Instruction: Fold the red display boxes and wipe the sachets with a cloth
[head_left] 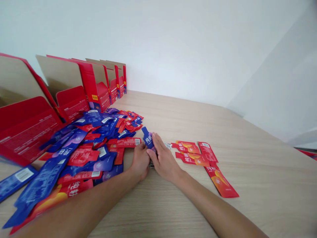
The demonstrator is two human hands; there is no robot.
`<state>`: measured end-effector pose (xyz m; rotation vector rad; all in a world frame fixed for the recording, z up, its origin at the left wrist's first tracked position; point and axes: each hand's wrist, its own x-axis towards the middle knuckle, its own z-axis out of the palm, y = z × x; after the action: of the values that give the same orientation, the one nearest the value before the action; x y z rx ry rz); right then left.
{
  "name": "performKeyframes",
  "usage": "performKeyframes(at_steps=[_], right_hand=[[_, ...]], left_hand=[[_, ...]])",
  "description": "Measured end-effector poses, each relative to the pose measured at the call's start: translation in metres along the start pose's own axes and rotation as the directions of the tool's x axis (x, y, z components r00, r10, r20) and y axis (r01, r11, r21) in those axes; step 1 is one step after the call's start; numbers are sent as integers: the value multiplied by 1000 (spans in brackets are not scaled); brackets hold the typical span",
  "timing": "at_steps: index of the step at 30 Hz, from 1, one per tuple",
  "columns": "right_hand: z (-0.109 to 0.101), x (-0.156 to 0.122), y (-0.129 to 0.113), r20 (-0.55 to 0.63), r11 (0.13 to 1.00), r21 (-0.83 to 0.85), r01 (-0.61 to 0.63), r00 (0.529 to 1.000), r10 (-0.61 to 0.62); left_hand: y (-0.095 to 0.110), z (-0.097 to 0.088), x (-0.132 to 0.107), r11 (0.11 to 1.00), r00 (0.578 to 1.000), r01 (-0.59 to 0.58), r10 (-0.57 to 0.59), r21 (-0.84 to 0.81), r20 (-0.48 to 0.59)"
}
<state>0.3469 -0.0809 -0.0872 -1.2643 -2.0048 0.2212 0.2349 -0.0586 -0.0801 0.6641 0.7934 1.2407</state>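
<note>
Both my hands meet at the middle of the wooden table [247, 138]. My left hand [140, 160] and my right hand [162, 158] close together on a small stack of blue sachets [148, 138], whose top end sticks up between the fingers. A big loose pile of blue and red sachets [94, 142] lies just left of my left hand. Several red sachets [195, 153] lie flat to the right of my right hand, one [221, 181] nearer the front edge.
A row of open red cardboard boxes [74, 89] stands along the left and back left against the white wall. A further red item [308, 152] shows past the table's right edge.
</note>
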Motion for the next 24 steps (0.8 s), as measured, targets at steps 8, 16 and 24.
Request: performKeyframes(at_steps=[8, 16, 24], right_hand=[[-24, -11, -9, 201, 994, -102, 46, 979, -25], [-63, 6, -13, 176, 978, -194, -81, 978, 115], [-52, 94, -36, 170, 587, 577, -569, 786, 595]], left_hand=[[-1, 0, -1, 1000, 1000, -4, 4, 1, -25], [-1, 0, 2, 1000, 1000, 26, -25, -16, 19], [-4, 4, 1, 1000, 999, 1, 0, -18, 37]])
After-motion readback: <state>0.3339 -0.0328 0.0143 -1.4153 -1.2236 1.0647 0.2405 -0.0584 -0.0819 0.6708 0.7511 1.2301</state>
